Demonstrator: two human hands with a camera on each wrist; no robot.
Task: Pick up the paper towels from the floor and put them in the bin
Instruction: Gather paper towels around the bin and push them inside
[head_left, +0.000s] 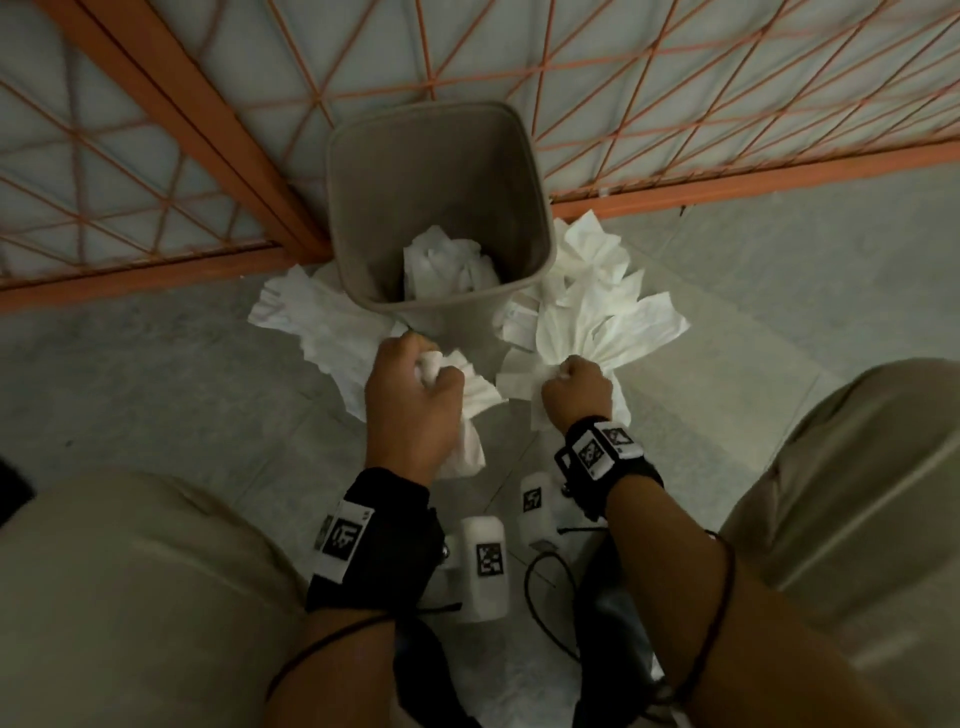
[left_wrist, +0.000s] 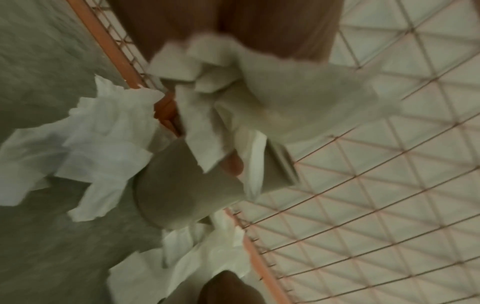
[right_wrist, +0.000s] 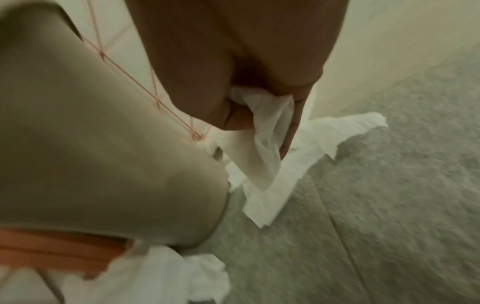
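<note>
Two grips: both are clenching paper; the left hand (head_left: 410, 400) is bunching a wad of paper towels (head_left: 470, 387) in its fist, and the right hand (head_left: 576, 387) is pinching the gathered neck of a second bunch (head_left: 613, 322).
Bin: the grey bin (head_left: 363, 171) is standing on the floor (head_left: 156, 374), backed into the corner where the two orange mesh panels (head_left: 727, 93) are meeting; some towels are already lying inside it (head_left: 447, 265).
Direction from grips: the bin mouth is lying straight ahead of both fists, its near rim just beyond the left knuckles and slightly to the left of the right hand.
Long axis, left wad: it is trailing from the fist back toward the person's wrist, with loose sheets (head_left: 296, 306) fanning over the floor to the bin's left side.
Long axis, right bunch: it is fanning forward from the fist and sprawling along the bin's right wall toward the panel's foot.
Nearer hand: the left one, I judge, since it is sitting almost against the near rim.
Coming move: probably lifting each bunch up over the rim; the trailing ends are looking likely to drag or catch outside.
</note>
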